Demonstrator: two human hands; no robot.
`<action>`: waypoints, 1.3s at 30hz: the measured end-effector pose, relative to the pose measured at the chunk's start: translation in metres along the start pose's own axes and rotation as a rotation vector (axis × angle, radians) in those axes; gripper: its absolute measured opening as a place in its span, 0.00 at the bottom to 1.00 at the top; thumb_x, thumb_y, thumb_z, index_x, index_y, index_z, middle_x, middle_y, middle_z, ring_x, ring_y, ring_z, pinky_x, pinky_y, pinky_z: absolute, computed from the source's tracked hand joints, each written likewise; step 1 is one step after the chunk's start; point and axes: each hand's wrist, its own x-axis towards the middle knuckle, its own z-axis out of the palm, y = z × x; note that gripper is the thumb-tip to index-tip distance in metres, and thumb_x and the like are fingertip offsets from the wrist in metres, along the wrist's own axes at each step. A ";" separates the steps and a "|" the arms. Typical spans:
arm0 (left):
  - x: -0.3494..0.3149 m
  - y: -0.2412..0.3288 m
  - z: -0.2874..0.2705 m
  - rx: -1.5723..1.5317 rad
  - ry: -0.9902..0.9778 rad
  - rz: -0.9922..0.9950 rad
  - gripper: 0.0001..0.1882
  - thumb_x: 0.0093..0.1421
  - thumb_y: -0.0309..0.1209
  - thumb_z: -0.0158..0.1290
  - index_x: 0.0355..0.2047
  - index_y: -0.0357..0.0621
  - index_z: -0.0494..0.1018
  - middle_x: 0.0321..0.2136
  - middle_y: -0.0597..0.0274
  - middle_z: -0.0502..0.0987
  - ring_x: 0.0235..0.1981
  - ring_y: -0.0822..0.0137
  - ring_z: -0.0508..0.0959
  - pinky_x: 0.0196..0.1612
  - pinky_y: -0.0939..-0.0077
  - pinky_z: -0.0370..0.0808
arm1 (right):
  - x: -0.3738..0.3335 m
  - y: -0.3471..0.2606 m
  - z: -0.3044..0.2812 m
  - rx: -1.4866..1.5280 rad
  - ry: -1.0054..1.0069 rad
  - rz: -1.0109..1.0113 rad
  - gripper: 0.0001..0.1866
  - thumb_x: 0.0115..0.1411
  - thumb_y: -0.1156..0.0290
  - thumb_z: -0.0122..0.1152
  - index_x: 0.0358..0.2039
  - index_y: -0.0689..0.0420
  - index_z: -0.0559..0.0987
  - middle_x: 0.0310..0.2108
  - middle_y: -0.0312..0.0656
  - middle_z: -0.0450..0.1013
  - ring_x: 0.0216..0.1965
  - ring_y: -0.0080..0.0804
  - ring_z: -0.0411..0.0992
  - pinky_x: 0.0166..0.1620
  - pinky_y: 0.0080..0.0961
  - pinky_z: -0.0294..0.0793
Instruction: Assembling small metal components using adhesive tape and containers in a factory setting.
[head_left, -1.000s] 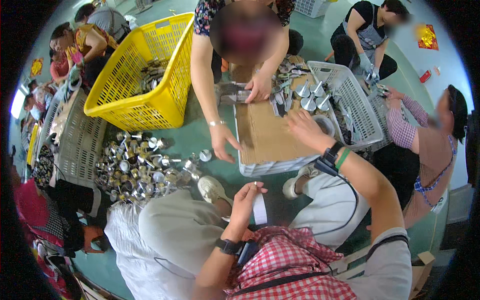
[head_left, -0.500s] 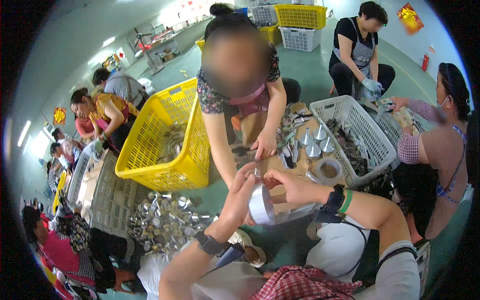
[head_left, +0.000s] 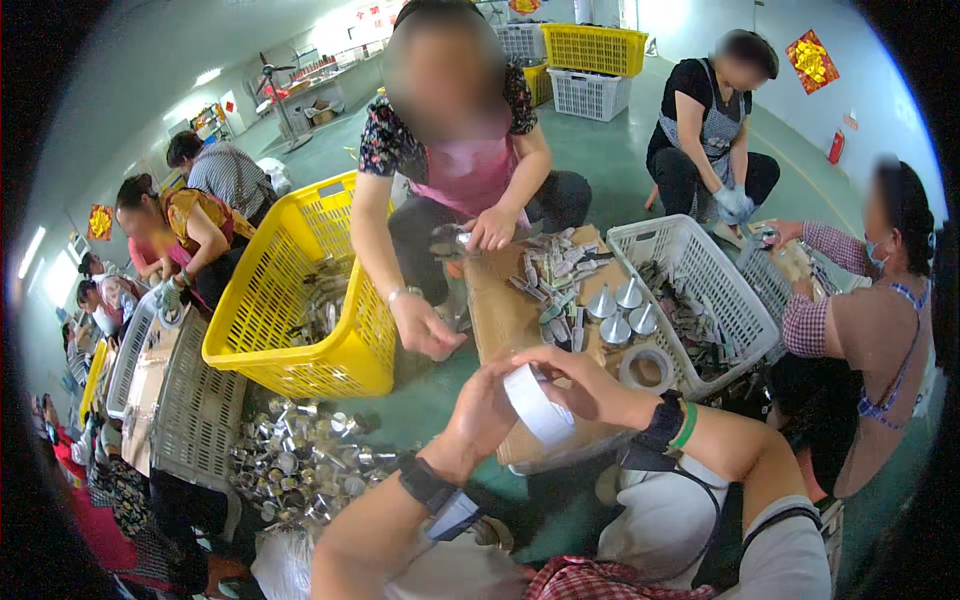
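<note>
Between my two hands is a short, wide silvery-white cylinder (head_left: pixel 540 405), tilted, with its smooth side facing me. My left hand (head_left: pixel 478 408) is closed around its left side, and my right hand (head_left: pixel 588 388) curls over its upper right edge. The fingers hide its far end. Just beyond, on a cardboard sheet (head_left: pixel 492 305), stand several silver cone-shaped metal pieces (head_left: pixel 615 328) with upright stems. A roll of tape (head_left: pixel 646 370) lies closest to my right hand. Flat metal pieces (head_left: pixel 560 265) are heaped farther back on the cardboard.
A co-worker's hand (head_left: pixel 425 325) reaches down just beyond my left hand. A yellow basket (head_left: pixel 320 365) stands at the left, a white basket (head_left: pixel 735 345) of metal parts at the right. Loose round metal parts (head_left: pixel 310 455) cover the floor at lower left. Other people sit around.
The cylinder has turned in my hands, and its stem-like top no longer shows. The co-worker opposite has leaned back, drawing both hands away from mine.
</note>
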 end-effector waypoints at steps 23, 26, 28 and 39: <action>-0.010 0.017 0.005 0.017 0.032 0.221 0.29 0.57 0.23 0.44 0.58 0.49 0.50 0.56 0.57 0.60 0.53 0.60 0.66 0.54 0.64 0.62 | -0.006 -0.018 -0.019 0.732 -0.292 0.262 0.09 0.59 0.71 0.51 0.39 0.58 0.70 0.37 0.46 0.71 0.37 0.35 0.72 0.41 0.29 0.73; -0.012 0.018 0.007 0.003 0.051 0.239 0.27 0.58 0.24 0.45 0.58 0.49 0.52 0.54 0.58 0.62 0.50 0.62 0.68 0.54 0.65 0.63 | -0.011 -0.017 -0.019 0.924 -0.289 0.295 0.09 0.57 0.75 0.53 0.39 0.58 0.68 0.36 0.47 0.70 0.36 0.35 0.72 0.40 0.28 0.73; -0.013 0.016 0.005 0.040 0.074 0.269 0.26 0.59 0.25 0.47 0.57 0.48 0.54 0.53 0.59 0.64 0.47 0.65 0.69 0.52 0.67 0.64 | -0.013 -0.012 -0.018 1.035 -0.287 0.277 0.09 0.58 0.75 0.52 0.40 0.58 0.67 0.36 0.48 0.70 0.35 0.35 0.72 0.39 0.29 0.73; -0.005 0.021 0.000 0.202 0.094 0.345 0.23 0.57 0.22 0.49 0.53 0.46 0.59 0.48 0.65 0.67 0.43 0.73 0.70 0.48 0.74 0.67 | -0.006 -0.011 -0.025 1.023 -0.353 0.306 0.11 0.57 0.74 0.53 0.40 0.58 0.68 0.36 0.48 0.71 0.36 0.37 0.73 0.39 0.29 0.73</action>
